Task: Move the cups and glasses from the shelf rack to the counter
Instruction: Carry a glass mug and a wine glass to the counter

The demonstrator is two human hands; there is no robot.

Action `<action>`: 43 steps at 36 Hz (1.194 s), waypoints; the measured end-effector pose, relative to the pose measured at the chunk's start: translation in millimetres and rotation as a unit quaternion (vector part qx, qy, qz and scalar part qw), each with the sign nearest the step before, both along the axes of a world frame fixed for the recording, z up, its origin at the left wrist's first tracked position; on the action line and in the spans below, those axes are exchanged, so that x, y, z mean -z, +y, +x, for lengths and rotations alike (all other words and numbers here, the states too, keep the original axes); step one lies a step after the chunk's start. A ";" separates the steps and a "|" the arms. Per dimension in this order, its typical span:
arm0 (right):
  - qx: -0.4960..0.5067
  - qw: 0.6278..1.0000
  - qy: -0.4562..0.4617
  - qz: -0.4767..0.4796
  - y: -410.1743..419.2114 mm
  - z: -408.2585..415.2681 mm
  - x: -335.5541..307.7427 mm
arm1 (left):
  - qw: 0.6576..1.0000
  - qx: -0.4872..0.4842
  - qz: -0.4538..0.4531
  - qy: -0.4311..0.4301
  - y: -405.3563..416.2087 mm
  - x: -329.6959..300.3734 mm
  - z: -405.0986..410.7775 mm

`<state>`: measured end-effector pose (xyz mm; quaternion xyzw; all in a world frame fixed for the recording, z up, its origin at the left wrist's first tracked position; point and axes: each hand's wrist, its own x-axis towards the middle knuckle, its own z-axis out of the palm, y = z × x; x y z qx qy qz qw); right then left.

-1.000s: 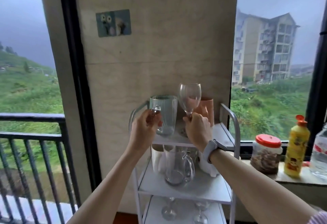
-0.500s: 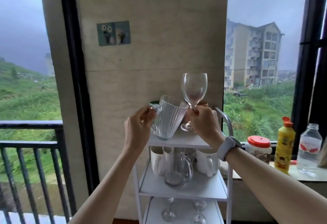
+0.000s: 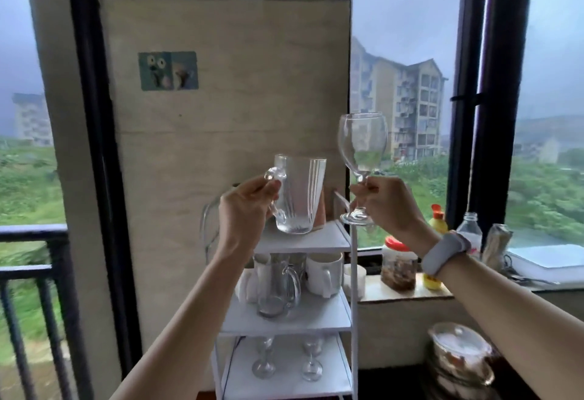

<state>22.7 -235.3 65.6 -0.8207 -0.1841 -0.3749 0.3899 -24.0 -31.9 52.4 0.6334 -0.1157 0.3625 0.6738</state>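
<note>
My left hand [image 3: 245, 206] grips the handle of a clear ribbed glass mug [image 3: 298, 194], held in the air just above the top shelf of the white shelf rack [image 3: 316, 240]. My right hand [image 3: 385, 206] pinches the stem of an empty wine glass [image 3: 361, 149], lifted upright to the right of the rack. A pink cup [image 3: 320, 214] stands behind the mug on the top shelf. The middle shelf holds a glass mug [image 3: 278, 282] and white mugs [image 3: 324, 273]. Two wine glasses [image 3: 264, 358] stand on the bottom shelf.
To the right runs a stone counter ledge [image 3: 376, 290] with a red-lidded jar [image 3: 398, 265], a yellow bottle [image 3: 437, 225], a clear bottle [image 3: 471, 233] and a white tray [image 3: 550, 260]. Covered bowls [image 3: 458, 358] sit low at the right. A black railing [image 3: 31, 241] is at the left.
Both hands have lifted their glasses off the top shelf. The mug rose and straightened upright; the wine glass moved up and to the right, past the rack's edge. The view turned right.
</note>
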 end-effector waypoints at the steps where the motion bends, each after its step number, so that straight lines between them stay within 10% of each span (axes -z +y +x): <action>1: 0.002 1.000 0.001 0.001 -8.2 -4.4 0.2 | 1.000 0.003 0.014 -0.007 -7.5 -0.6 -3.1; 22: 0.247 0.954 0.161 0.055 -297.5 -229.2 149.0 | 0.961 0.236 0.105 0.096 -311.2 132.8 -111.3; 43: 0.580 0.739 0.272 0.207 -587.9 -623.8 292.1 | 0.762 0.558 0.309 0.111 -732.3 276.9 -390.6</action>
